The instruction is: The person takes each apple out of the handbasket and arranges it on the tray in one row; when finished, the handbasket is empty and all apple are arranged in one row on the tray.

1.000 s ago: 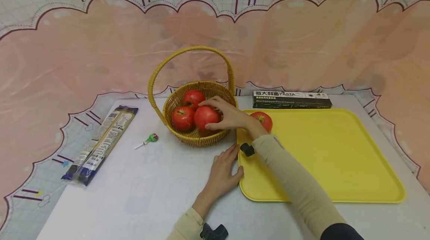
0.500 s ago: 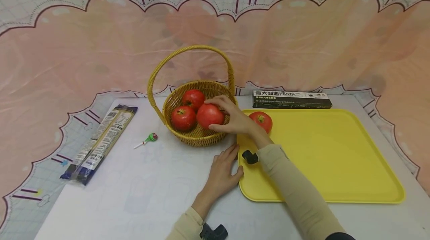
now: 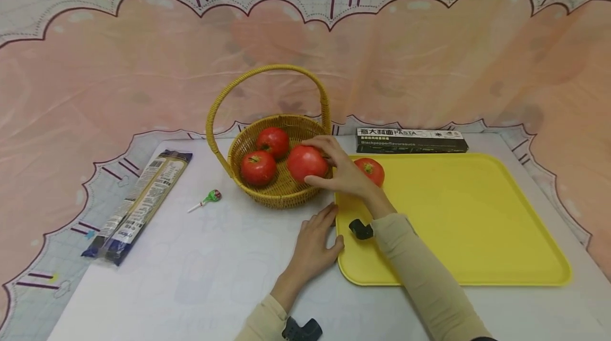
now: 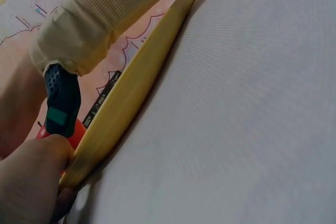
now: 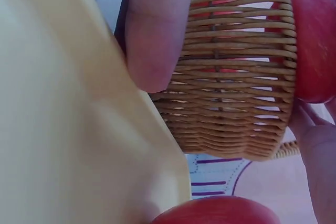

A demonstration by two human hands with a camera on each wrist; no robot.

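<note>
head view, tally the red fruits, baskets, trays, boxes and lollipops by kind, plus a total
Red fruits: 4
Basket: 1
Yellow tray: 1
Pasta box: 1
Lollipop: 1
Total: 8

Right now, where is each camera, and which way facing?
Head: head-worn, facing forward and down at the round yellow wicker basket; left hand, right hand, beige sleeves show.
Left wrist: worn there, facing along the yellow rectangular tray; left hand, right sleeve show.
Right wrist: worn there, facing the basket's side; both hands' fingers show.
Both wrist views share the tray.
</note>
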